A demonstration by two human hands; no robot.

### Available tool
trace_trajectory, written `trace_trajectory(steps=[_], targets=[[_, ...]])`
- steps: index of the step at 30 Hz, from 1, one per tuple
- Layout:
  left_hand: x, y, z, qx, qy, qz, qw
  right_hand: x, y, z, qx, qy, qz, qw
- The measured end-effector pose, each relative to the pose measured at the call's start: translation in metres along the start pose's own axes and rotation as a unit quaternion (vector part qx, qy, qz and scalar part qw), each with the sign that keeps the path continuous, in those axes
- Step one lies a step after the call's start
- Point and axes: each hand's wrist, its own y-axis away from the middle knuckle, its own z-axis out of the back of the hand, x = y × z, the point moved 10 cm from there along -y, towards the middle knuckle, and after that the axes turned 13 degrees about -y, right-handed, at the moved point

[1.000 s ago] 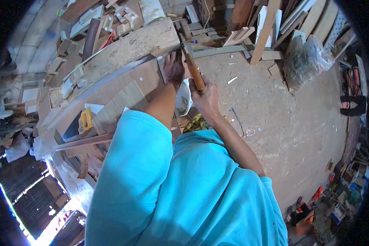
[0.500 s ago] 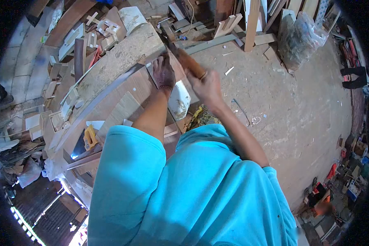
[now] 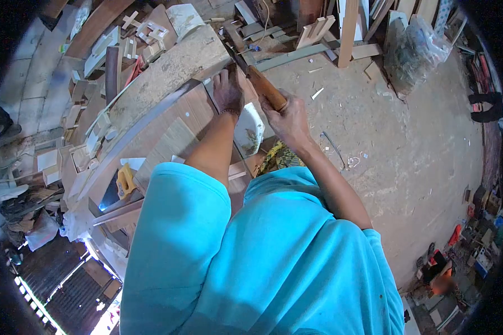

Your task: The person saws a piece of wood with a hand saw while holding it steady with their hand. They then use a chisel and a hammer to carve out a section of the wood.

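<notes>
My left hand (image 3: 228, 94) rests at the far end of a wood-grained board (image 3: 193, 111), its fingers curled down near the board's edge. What those fingers pinch, if anything, is hidden. My right hand (image 3: 289, 118) is wrapped round the wooden handle of a tool with a dark metal front part (image 3: 268, 92). This tool points forward and left, its front part just beyond my left fingers; its exact kind is not clear. Between my forearms lies a white, stained piece (image 3: 248, 131) on the work surface.
A saw with a yellow handle (image 3: 126, 180) lies on the left. Wood offcuts (image 3: 151, 33) are piled beyond the worn bench edge (image 3: 173, 64). A clear plastic bag (image 3: 416, 53) stands by leaning planks (image 3: 346, 33). A bent metal rod (image 3: 333, 146) lies on the dusty floor (image 3: 408, 151).
My right hand and the tool have moved slightly right and down, and their blur is gone. My left hand stays at the board's end. The whole view has shifted a little.
</notes>
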Motion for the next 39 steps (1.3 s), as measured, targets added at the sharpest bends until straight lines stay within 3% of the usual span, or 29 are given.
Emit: trace_trajectory(steps=[10,12,16,21,24,27,31,36,39], targets=[[0.002,0.002,0.002,0.0,0.041,0.027,0.999,-0.004,0.007,-0.009,0.011,0.011,0.012,1.0],[0.003,0.0,0.005,-0.047,0.05,0.025,0.997,-0.002,0.009,-0.008,-0.01,0.0,0.011,1.0],[0.006,0.001,-0.002,0.005,0.059,0.042,0.997,-0.004,0.005,-0.013,0.006,0.004,-0.002,1.0],[0.015,0.003,-0.005,-0.048,0.094,0.082,0.991,0.0,-0.011,-0.019,-0.009,0.036,-0.005,0.999],[0.004,0.001,0.012,-0.05,0.059,0.05,0.996,-0.002,-0.006,-0.024,0.014,0.045,0.024,0.999],[0.008,0.004,0.01,-0.037,0.041,0.058,0.997,-0.011,0.01,-0.015,-0.005,-0.004,-0.028,1.0],[0.006,0.003,0.008,-0.002,0.047,0.053,0.997,-0.008,0.004,-0.016,0.004,0.008,0.011,1.0],[0.008,0.003,0.009,-0.005,0.082,0.074,0.994,-0.021,-0.005,-0.02,0.008,0.004,-0.044,0.999],[0.01,0.003,0.006,0.029,0.06,0.066,0.996,-0.008,0.009,-0.011,-0.011,-0.01,-0.005,1.0]])
